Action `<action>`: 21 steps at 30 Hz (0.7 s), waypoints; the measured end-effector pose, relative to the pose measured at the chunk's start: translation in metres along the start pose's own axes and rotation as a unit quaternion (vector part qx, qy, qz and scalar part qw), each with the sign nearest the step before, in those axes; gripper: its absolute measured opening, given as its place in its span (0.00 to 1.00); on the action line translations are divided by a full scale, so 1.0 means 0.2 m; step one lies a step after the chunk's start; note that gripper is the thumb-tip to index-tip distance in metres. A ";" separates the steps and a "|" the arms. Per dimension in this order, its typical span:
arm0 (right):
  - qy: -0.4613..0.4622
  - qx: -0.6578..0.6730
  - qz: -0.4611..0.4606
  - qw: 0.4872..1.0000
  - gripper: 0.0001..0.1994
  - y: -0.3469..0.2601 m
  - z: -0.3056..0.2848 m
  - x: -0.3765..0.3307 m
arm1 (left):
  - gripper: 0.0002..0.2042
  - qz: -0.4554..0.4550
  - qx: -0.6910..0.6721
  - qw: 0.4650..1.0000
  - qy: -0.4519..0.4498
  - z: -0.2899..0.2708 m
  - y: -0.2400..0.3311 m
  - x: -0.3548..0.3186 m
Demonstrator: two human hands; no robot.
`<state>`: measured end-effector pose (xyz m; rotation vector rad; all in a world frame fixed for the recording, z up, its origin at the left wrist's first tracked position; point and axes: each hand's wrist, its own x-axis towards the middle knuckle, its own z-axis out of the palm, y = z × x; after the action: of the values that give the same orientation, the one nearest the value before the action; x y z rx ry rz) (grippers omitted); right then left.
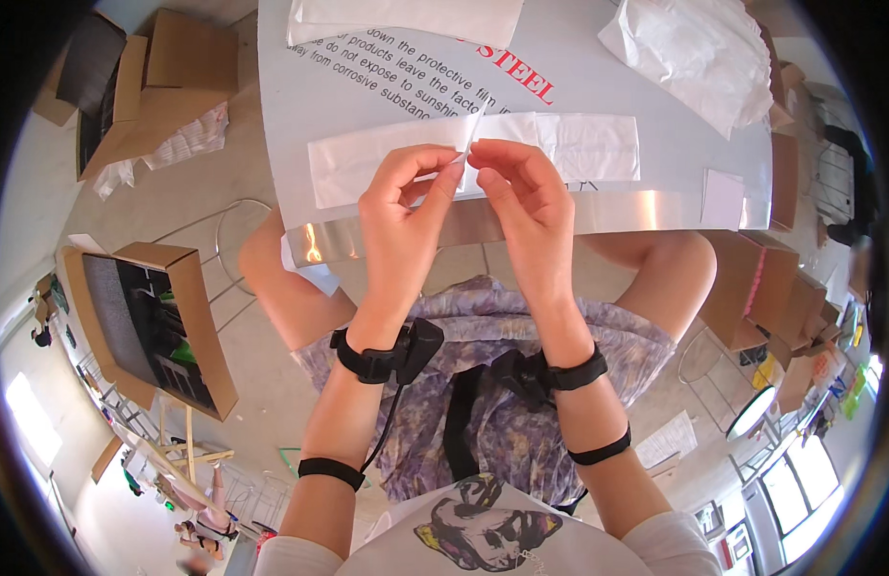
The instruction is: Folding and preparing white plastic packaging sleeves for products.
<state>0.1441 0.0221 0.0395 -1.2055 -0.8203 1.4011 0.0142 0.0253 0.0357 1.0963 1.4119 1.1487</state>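
In front of me, above the near edge of a table, my left hand pinches a thin white sheet between thumb and fingertips. The sheet stands up and shows almost edge-on, so I cannot tell whether it is paper or a flat bag. Close on its other side is my right hand, fingers half curled and thumb apart from them. A fingertip of it seems to touch the sheet. Beneath both hands, flat white wrappers lie in a row across the tabletop, partly hidden by my fingers.
A crumpled white bag lies at the table's far right, and another white packet at its far edge. A small white card rests near the right corner. Cardboard boxes stand on the floor at left, with more boxes at right.
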 end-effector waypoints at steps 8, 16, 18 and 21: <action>-0.022 -0.109 -0.028 0.993 0.13 -0.02 0.02 0.00 | 0.08 -0.084 -0.041 0.996 0.007 -0.02 0.07 0.00; -0.009 -0.094 -0.016 0.995 0.13 0.00 0.02 0.00 | 0.13 -0.037 -0.017 0.999 -0.012 -0.04 0.07 0.01; -0.011 -0.098 -0.016 0.995 0.13 0.00 0.03 0.00 | 0.14 -0.029 -0.002 0.999 -0.019 -0.04 0.08 0.02; -0.018 -0.110 -0.020 0.994 0.13 0.00 0.02 0.00 | 0.12 -0.019 0.003 1.000 -0.017 -0.03 0.11 0.03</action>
<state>0.1391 0.0221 0.0402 -1.3273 -1.0394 1.3284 0.0092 0.0331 0.0568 1.0845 1.4050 1.0952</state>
